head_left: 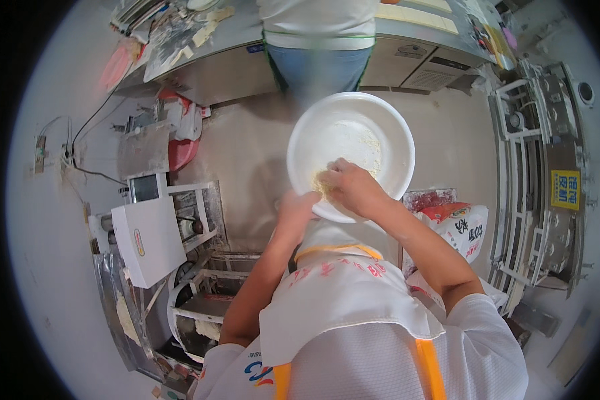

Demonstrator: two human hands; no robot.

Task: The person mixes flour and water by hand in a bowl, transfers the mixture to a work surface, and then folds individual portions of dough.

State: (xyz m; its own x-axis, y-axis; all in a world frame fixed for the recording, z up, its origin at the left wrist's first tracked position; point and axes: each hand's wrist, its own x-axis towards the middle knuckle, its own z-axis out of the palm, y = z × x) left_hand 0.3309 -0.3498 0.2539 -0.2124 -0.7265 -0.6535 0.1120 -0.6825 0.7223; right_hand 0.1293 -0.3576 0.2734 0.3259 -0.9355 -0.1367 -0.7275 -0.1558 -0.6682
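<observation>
A round white plastic basin is held in front of my body, over the floor. Loose white flour covers its bottom, with pale yellow crumbs along the right side and more near my fingers. My left hand, slightly blurred, grips the basin's near left rim, its thumb over the edge and its other fingers hidden. Inside the basin, my right hand is closed, fingers curled into the pale yellow crumbs by the near left wall.
Beyond the basin a person stands at a steel counter. Machines, including one with a white cover, stand at left. A flour sack sits by my right arm, and a metal machine with rails lines the right wall.
</observation>
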